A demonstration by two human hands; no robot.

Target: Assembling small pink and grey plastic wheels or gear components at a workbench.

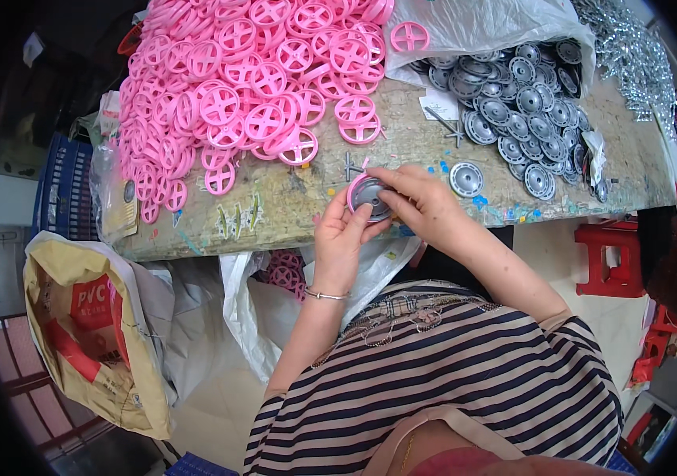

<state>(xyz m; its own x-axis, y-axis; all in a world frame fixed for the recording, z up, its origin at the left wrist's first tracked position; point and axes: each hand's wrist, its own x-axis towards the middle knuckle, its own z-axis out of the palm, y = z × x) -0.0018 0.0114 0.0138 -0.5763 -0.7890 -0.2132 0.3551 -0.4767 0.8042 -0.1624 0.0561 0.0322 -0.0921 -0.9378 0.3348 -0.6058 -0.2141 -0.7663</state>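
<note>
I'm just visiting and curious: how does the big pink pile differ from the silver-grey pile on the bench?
The pink spoked wheels are open rings with cross spokes; the silver-grey discs look like solid faces with small slots. The pink wheels lie loose in a large heap at the left; the grey discs, a smaller heap, spill from a clear plastic bag at the right. Both are round, similar in size, and lie on the same worn workbench.

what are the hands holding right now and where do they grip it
Both hands hold one pink wheel with a grey disc set in it. The left hand grips its lower left rim; the right hand presses fingers on its right side and face.
</note>
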